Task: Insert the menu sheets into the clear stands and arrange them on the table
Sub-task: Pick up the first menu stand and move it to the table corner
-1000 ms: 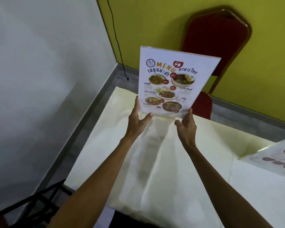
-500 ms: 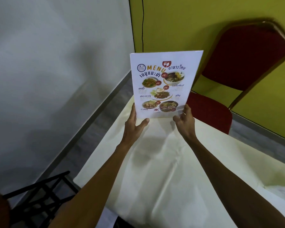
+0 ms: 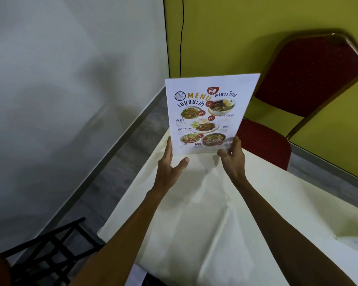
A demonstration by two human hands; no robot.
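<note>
A clear stand with a menu sheet [image 3: 207, 114] inside stands upright at the far left corner of the table [image 3: 215, 213], which wears a cream cloth. The sheet shows food photos and the word MENU. My left hand [image 3: 170, 168] holds the stand's lower left edge, fingers along the side and thumb spread below. My right hand [image 3: 233, 159] grips the lower right corner, fingers over the front. Whether the stand's base touches the cloth is hidden by my hands.
A red padded chair [image 3: 302, 89] with a gold frame stands behind the table against the yellow wall. A black metal frame [image 3: 50, 244] sits on the floor at the lower left. A grey wall runs along the left side.
The view swung left, so the other menu stand at the right edge left the frame. The held stand was tilted a second ago and now stands upright, lower, near the table's corner.
</note>
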